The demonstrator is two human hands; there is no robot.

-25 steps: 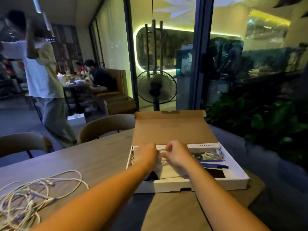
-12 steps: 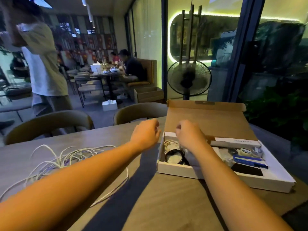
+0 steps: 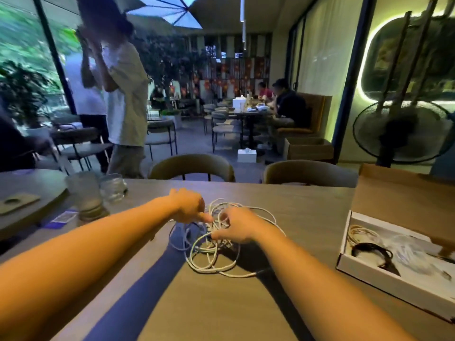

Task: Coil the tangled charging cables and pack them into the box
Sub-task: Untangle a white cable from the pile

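Head view: the tangled cables (image 3: pixel 214 244) sprawl mid-desk (image 3: pixel 221 303) with no clear long axis, directly under both hands. The right hand (image 3: pixel 236 227) curls its fingers into the strands and pinches them. The left hand (image 3: pixel 189 207) pokes one finger in; whether it grips is unclear. The open box (image 3: pixel 384 284) sits well apart, on the right arm's side.

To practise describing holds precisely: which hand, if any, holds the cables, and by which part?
The right hand pinches strands in the middle of the tangled cables. The left hand reaches the tangle too; whether its grip has closed cannot be told.
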